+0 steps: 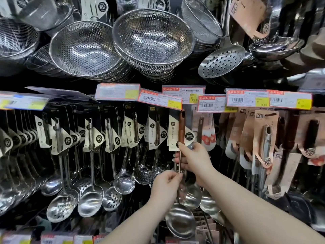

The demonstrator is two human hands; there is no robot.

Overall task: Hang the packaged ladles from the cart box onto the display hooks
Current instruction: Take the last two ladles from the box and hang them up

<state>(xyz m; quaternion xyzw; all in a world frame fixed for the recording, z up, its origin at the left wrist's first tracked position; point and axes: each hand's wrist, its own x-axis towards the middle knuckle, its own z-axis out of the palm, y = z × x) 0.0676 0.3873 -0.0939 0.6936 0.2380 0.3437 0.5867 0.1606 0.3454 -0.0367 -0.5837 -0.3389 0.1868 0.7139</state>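
A packaged ladle (182, 131) with a brown wooden handle and a cream and black card hangs among the display rows, just under a price tag (159, 99). Its steel bowl (180, 221) hangs low in front of the other ladles. My right hand (193, 158) grips the ladle's shaft just below the card, thumb on the card's lower edge. My left hand (166, 186) pinches the shaft lower down, above the bowl. The hook that carries it is hidden behind the price tag. The cart box is out of view.
Rows of packaged ladles and slotted spoons (91, 138) hang to the left, pink-carded utensils (265, 138) to the right. Stacked perforated steel colanders (153, 36) and a skimmer (222, 61) sit above. Price tags (248, 99) jut out along the hook fronts.
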